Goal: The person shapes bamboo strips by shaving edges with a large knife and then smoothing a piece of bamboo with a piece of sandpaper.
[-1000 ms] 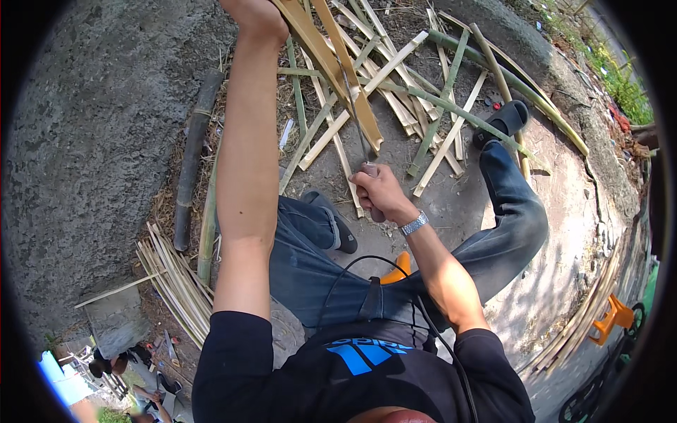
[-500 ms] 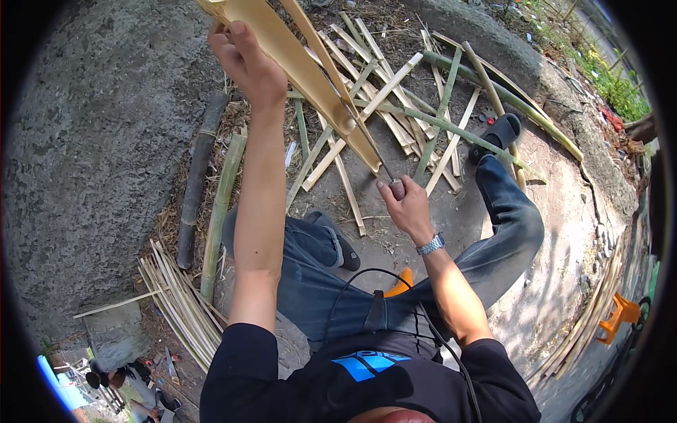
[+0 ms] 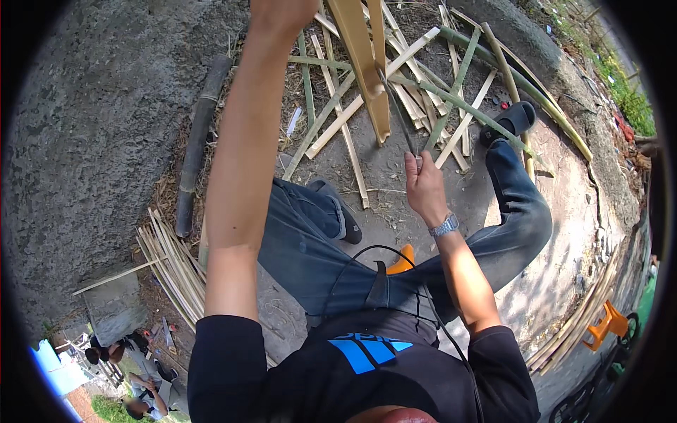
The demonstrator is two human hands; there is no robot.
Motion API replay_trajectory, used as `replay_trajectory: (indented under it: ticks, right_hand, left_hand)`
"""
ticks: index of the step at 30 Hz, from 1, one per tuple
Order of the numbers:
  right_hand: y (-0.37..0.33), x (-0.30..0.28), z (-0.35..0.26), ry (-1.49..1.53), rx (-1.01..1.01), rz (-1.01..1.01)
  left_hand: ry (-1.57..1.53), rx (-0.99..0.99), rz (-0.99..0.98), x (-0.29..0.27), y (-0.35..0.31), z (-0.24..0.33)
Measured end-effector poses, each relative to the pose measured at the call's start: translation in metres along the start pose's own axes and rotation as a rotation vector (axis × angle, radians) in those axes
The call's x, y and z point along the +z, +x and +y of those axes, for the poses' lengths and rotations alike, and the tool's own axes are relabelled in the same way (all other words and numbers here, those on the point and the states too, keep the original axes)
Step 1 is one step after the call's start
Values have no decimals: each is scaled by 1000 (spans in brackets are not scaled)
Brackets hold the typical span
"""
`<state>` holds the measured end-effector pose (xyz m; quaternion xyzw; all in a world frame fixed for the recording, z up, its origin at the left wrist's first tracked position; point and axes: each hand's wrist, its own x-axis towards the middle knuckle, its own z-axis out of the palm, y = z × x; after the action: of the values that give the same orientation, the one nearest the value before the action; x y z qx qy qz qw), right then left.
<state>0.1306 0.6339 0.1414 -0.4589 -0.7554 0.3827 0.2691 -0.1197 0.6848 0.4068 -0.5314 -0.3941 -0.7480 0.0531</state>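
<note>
A split bamboo length (image 3: pixel 361 67) hangs over the ground, its lower end toward me. My left hand (image 3: pixel 284 15) is at the top edge beside it; the fingers are cut off by the frame, but the raised bamboo appears held there. My right hand (image 3: pixel 425 185) is closed round the handle of a long, narrow knife (image 3: pixel 400 106). The blade points up and away from me, its far part against the bamboo where a thin strip (image 3: pixel 379 35) parts from the wider piece.
Split bamboo strips (image 3: pixel 338 125) lie crisscrossed on the ground ahead. A dark bamboo pole (image 3: pixel 199 144) rests by the rough concrete (image 3: pixel 106 120) at left. Thin strips are bundled at left (image 3: pixel 171 271) and right (image 3: pixel 575 324). An orange chair (image 3: pixel 606 326) stands at right. Other people (image 3: pixel 144 384) are at lower left.
My left hand and the bamboo have moved up, partly out of view, and the bamboo stands steeper. The right hand has shifted slightly right and up with the knife, showing more of the blade.
</note>
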Motion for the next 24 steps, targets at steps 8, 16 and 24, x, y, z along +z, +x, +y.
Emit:
replay_trajectory:
  ticks: [8,16,24]
  right_hand:
    - [-10,31,52,5,52,-105]
    - [10,25,75,746,434,-634]
    - [-31,92,16,961,596,-496]
  left_hand:
    - [-415,-556,-153,-47,-41,-70]
    - [-842,-760,-134,-29,-18,-86]
    - [-781,-642,-116,-17,-23,-99]
